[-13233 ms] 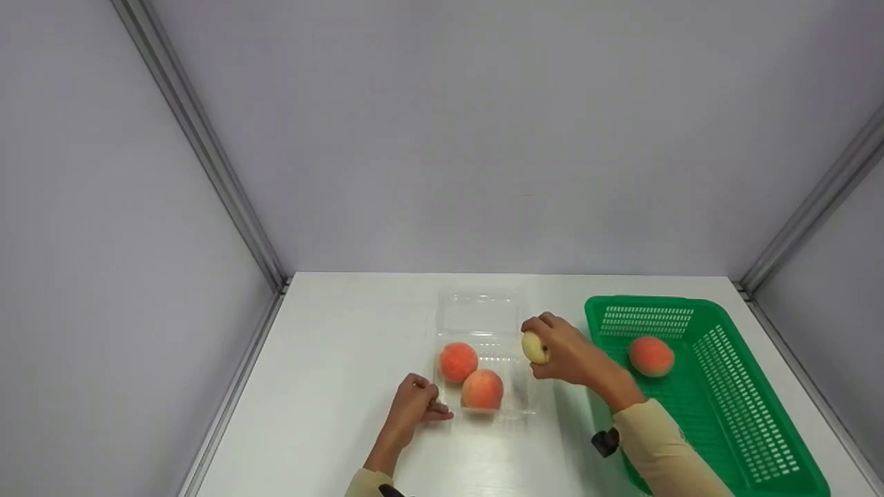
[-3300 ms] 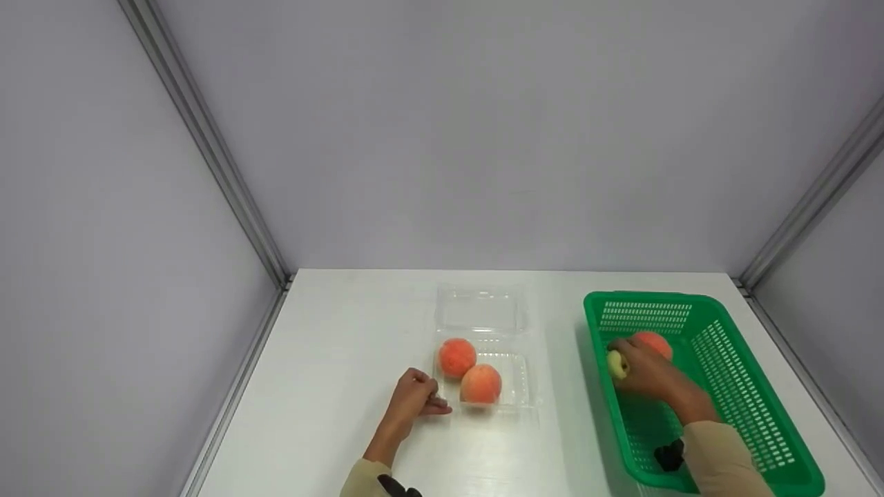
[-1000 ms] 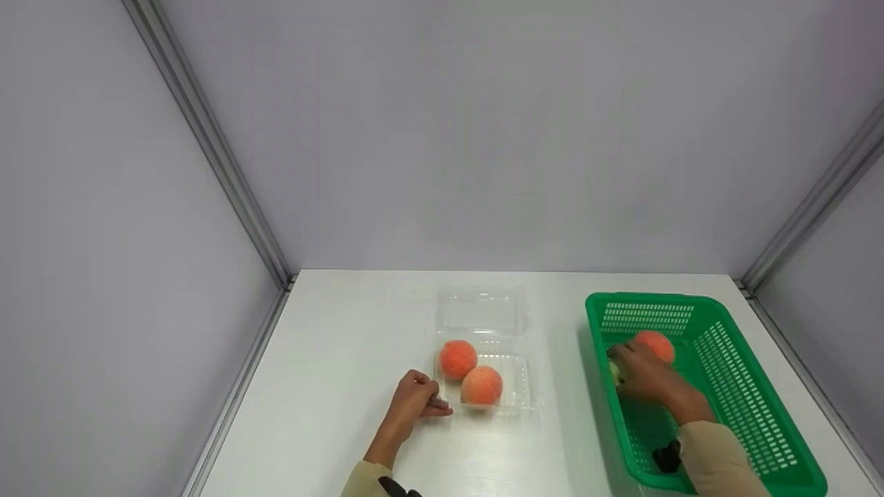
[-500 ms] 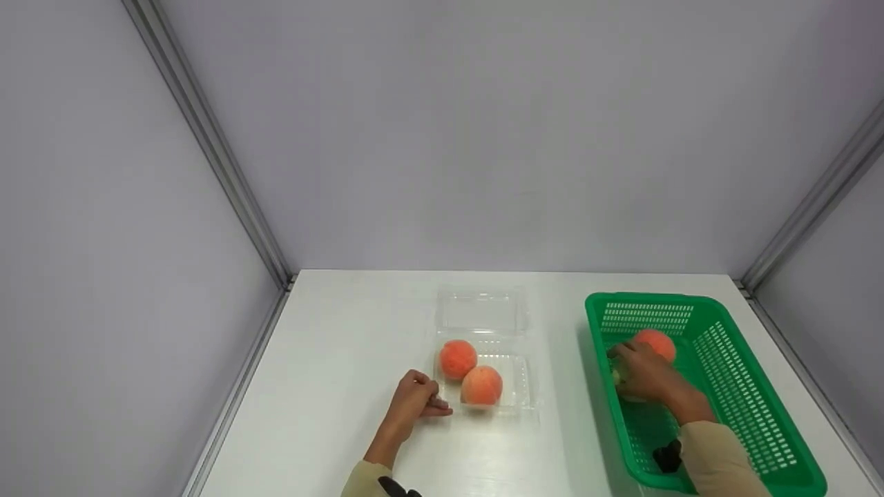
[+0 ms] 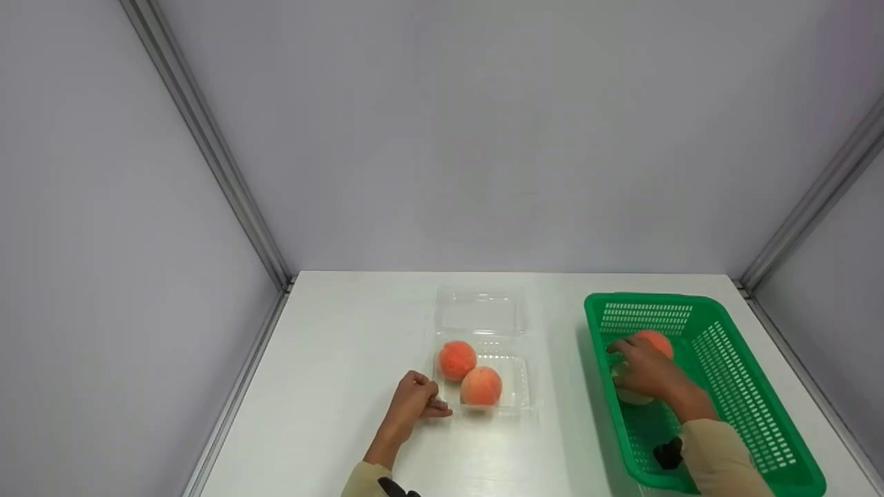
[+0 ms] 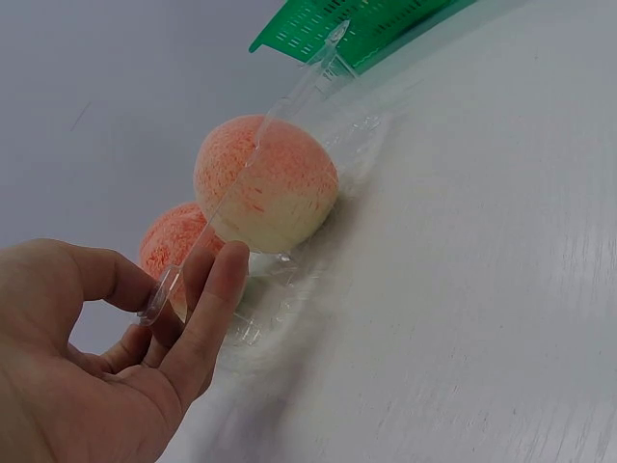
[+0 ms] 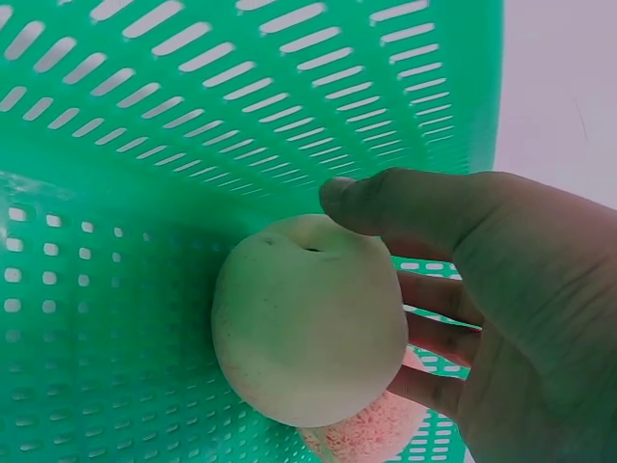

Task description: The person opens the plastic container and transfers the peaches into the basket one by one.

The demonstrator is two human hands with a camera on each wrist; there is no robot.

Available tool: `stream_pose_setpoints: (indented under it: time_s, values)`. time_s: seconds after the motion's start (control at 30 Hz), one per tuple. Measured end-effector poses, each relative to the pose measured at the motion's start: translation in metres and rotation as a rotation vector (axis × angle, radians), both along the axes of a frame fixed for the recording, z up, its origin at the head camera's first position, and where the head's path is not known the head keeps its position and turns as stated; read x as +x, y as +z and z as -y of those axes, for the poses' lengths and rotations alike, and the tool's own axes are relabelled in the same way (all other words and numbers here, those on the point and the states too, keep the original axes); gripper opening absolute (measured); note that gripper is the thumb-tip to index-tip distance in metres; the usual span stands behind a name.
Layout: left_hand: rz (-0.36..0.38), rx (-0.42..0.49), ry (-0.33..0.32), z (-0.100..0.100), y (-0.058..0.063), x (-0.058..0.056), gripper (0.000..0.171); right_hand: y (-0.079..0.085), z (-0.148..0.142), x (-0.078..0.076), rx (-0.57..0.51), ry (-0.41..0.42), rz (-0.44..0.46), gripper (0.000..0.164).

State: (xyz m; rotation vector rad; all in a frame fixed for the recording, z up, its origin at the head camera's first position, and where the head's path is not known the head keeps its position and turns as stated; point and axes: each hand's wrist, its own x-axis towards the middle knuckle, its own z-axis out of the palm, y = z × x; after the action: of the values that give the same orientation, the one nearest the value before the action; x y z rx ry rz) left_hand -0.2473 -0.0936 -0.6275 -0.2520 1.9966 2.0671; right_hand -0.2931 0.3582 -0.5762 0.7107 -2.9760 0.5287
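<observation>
Left grip (image 5: 412,400) pinches the edge of the clear container (image 5: 514,379), two orange peaches (image 5: 481,386) just past it. Right grip (image 5: 644,371)'s loose, right by a pale peach (image 7: 308,323) inside the green basket (image 5: 760,393).

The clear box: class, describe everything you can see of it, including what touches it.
The clear box looks like thin, see-through plastic, with small ridges in its base. It sits open on the white table, left of the green basket, its lid folded back on the far side. The far peach and the near peach rest in the base, toward its left. The left hand pinches the box's rim at the near left corner.
</observation>
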Motion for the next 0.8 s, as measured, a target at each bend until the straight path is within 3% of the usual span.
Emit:
stream_pose_setpoints:
  time_s: [0.43, 0.8]
  values:
    - [-0.001, 0.008, 0.008, -0.001, 0.000, 0.000, 0.018, 0.013, 0.004, 0.002, -0.023, -0.025, -0.002, 0.043]
    - [-0.026, 0.006, 0.000, 0.000, 0.002, 0.001, 0.017, 0.022, 0.006, 0.002, -0.030, 0.017, -0.084, 0.041]
